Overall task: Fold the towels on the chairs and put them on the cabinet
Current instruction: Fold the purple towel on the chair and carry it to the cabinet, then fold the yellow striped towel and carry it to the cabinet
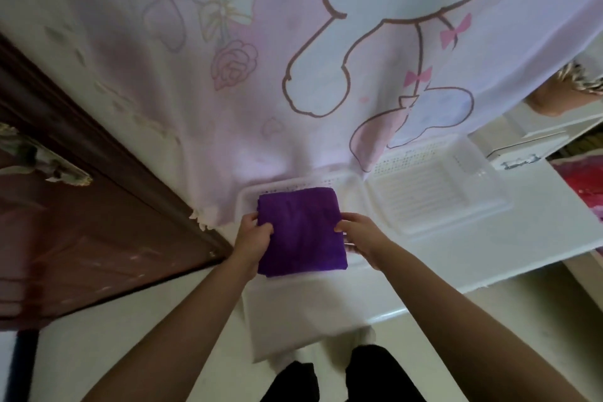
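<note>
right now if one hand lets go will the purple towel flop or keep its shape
Probably flops: the purple towel is soft folded cloth, and the left hand and right hand each grip an edge. Fuzzy, so unlikely to slip.

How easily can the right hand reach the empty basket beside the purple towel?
Probably yes: the basket lies open just right of the right hand, with nothing between them. But that hand now grips the towel and must let go first.
</note>
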`<state>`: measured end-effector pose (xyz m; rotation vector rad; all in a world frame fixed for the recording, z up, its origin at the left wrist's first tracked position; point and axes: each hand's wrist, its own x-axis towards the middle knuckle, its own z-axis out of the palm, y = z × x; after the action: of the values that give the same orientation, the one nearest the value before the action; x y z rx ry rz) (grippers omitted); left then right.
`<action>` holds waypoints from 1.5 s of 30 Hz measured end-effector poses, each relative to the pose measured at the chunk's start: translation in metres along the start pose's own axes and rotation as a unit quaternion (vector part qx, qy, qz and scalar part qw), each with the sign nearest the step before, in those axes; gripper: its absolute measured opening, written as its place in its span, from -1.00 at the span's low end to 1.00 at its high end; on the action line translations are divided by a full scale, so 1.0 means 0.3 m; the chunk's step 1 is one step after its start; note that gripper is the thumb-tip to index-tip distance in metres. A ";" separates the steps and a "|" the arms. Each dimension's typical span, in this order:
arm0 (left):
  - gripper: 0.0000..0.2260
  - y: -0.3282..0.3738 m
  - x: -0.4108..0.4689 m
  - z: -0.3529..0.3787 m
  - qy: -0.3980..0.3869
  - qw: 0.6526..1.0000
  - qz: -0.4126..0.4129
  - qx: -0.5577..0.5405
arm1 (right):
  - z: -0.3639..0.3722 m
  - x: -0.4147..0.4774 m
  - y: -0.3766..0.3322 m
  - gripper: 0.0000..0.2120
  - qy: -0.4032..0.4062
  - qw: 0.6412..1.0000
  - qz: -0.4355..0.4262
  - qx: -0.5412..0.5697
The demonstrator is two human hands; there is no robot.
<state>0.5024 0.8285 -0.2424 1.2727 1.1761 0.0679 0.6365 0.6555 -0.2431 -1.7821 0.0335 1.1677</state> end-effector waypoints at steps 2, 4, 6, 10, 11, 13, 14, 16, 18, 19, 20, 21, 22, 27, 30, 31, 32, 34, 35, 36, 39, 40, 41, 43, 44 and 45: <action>-0.55 -0.020 0.052 -0.002 -0.002 1.000 -0.007 0.025 | 0.023 0.058 0.020 -0.61 0.010 1.000 0.018 -0.004; -0.53 -0.042 0.101 -0.008 0.003 0.998 -0.006 0.065 | 0.044 0.115 0.037 -0.57 0.023 0.999 0.032 -0.012; -0.48 -0.062 0.128 -0.009 0.019 0.991 0.005 0.131 | 0.059 0.158 0.051 -0.56 0.044 0.998 0.045 -0.031; -0.39 -0.107 0.120 0.028 0.028 0.966 0.050 0.252 | 0.075 0.193 0.060 -0.63 0.035 0.993 0.084 -0.076; -0.38 -0.116 0.117 0.037 0.026 0.966 0.044 0.255 | 0.077 0.198 0.064 -0.64 0.026 0.992 0.099 -0.076; -0.39 -0.125 0.114 0.043 0.022 0.970 0.019 0.242 | 0.079 0.206 0.069 -0.64 0.021 0.991 0.113 -0.062; -0.41 -0.130 0.116 0.040 0.019 0.973 0.014 0.231 | 0.077 0.213 0.073 -0.60 0.029 0.992 0.110 -0.055; -0.44 -0.138 0.118 0.029 0.009 0.976 0.027 0.218 | 0.062 0.227 0.084 -0.49 0.060 0.992 0.096 -0.055; -0.43 -0.153 0.115 0.021 -0.012 0.969 0.062 0.240 | 0.060 0.223 0.091 -0.45 0.086 0.990 0.071 -0.083; -0.40 -0.159 0.112 0.021 -0.022 0.963 0.080 0.257 | 0.067 0.222 0.094 -0.45 0.089 0.988 0.048 -0.117; -0.33 -0.166 0.112 0.021 -0.031 0.955 0.098 0.278 | 0.076 0.217 0.092 -0.44 0.090 0.982 0.014 -0.167; -0.26 -0.168 0.113 0.019 -0.038 0.938 0.122 0.322 | 0.089 0.212 0.092 -0.41 0.093 0.970 -0.028 -0.224; -0.17 -0.164 0.111 0.014 -0.043 0.905 0.156 0.395 | 0.101 0.202 0.087 -0.38 0.096 0.952 -0.077 -0.280; -0.01 -0.059 0.132 -0.030 -0.170 0.724 0.185 0.643 | 0.063 0.171 0.021 0.08 -0.024 0.850 -0.213 -0.481; 0.09 -0.017 0.161 -0.057 -0.219 0.668 0.152 0.695 | 0.033 0.182 -0.025 0.32 -0.090 0.782 -0.187 -0.587; 0.12 -0.010 0.168 -0.058 -0.220 0.656 0.151 0.706 | 0.031 0.189 -0.032 0.34 -0.102 0.755 -0.168 -0.625; 0.13 -0.007 0.175 -0.057 -0.217 0.651 0.148 0.712 | 0.033 0.199 -0.035 0.34 -0.109 0.731 -0.146 -0.657; 0.16 -0.001 0.183 -0.043 -0.212 0.655 0.145 0.711 | 0.036 0.207 -0.032 0.37 -0.096 0.706 -0.106 -0.694; 0.18 0.001 0.185 -0.035 -0.211 0.660 0.140 0.708 | 0.037 0.210 -0.026 0.39 -0.081 0.701 -0.092 -0.703; 0.19 0.004 0.182 -0.032 -0.211 0.662 0.138 0.705 | 0.043 0.205 -0.017 0.40 -0.062 0.698 -0.084 -0.708; 0.22 0.018 0.173 -0.031 -0.211 0.657 0.126 0.713 | 0.054 0.170 0.012 0.31 -0.007 0.699 -0.084 -0.710; 0.21 0.026 0.170 -0.035 -0.209 0.656 0.121 0.715 | 0.054 0.148 0.022 0.25 0.013 0.705 -0.091 -0.704; 0.19 0.044 0.165 -0.034 -0.202 0.654 0.128 0.718 | 0.045 0.118 0.032 0.18 0.039 0.712 -0.097 -0.695; 0.10 0.097 0.147 -0.028 -0.177 0.635 0.177 0.730 | 0.014 0.052 0.038 0.04 0.083 0.734 -0.124 -0.663; 0.01 0.127 0.133 -0.021 -0.158 0.629 0.224 0.728 | -0.006 0.015 0.040 -0.01 0.112 0.744 -0.139 -0.644; -0.11 0.160 0.108 -0.009 -0.135 0.624 0.284 0.715 | -0.029 -0.036 0.041 -0.06 0.148 0.752 -0.149 -0.625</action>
<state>0.5416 0.8683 -0.2262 2.9056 0.2949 -0.7339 0.6304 0.6379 -0.2434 -2.9526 -1.0425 0.6015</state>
